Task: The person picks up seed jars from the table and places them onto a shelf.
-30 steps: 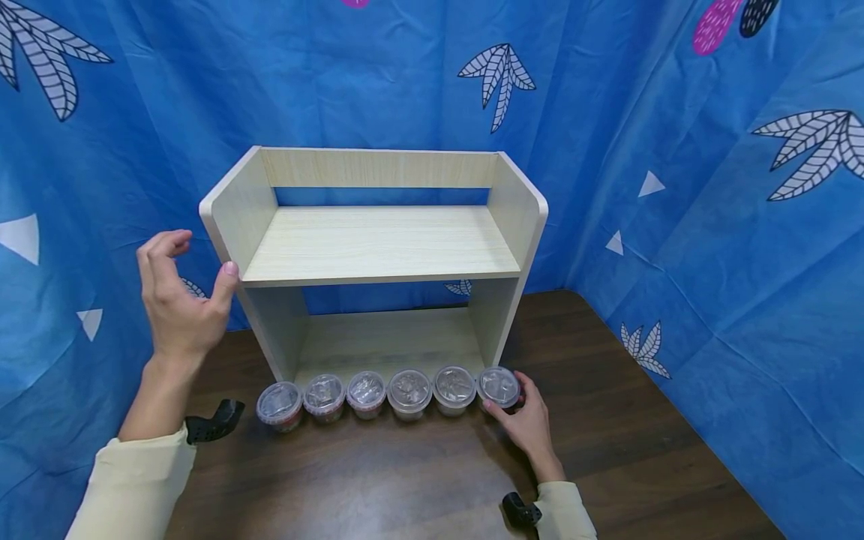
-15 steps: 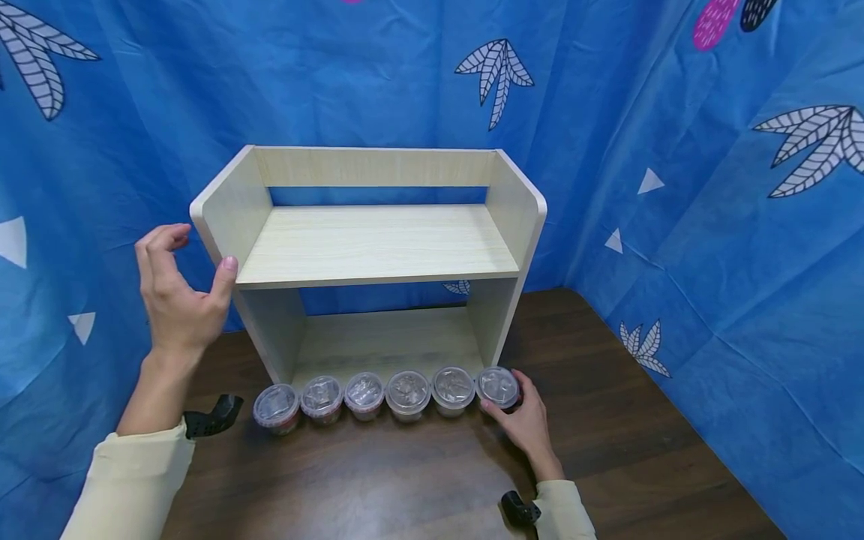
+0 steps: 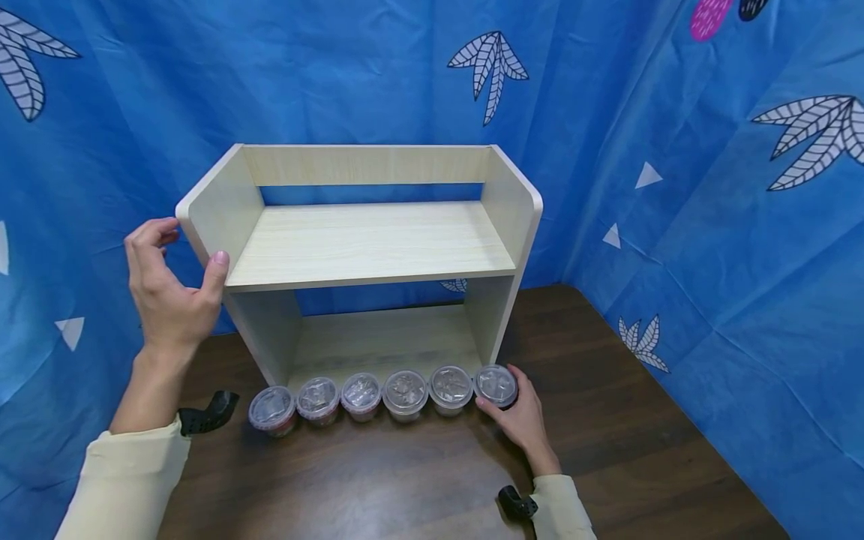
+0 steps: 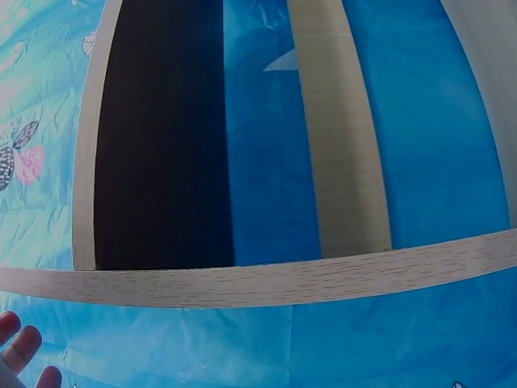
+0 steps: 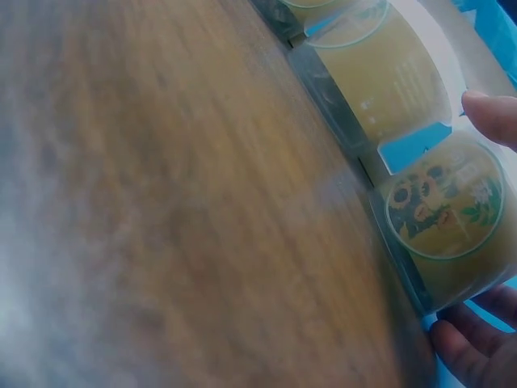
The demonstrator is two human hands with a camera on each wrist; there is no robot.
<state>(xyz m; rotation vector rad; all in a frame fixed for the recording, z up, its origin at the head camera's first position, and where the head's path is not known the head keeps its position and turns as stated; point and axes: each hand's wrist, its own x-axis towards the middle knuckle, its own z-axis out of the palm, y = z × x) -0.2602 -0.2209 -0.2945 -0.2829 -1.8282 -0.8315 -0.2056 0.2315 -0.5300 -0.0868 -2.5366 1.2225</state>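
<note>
A pale wooden two-tier shelf stands on the dark table, its tiers bare. Before its lower tier runs a row of several lidded clear plastic cups. At the row's right end, my right hand grips the last lidded cup between thumb and fingers. The right wrist view shows this cup beside its neighbour, a flowered round pattern on it. My left hand is raised beside the shelf's left panel, fingers bent and thumb spread, holding nothing. In the left wrist view its fingertips look apart from the panel edge.
A dark wood table reaches to the front and right. Blue patterned cloth hangs behind the shelf and along both sides. A black wrist strap mount sits at the left sleeve, another at the right.
The head view has shifted slightly, so shelf and cups sit a little further left. My left hand stays raised by the panel; my right hand keeps its grip on the end cup.
</note>
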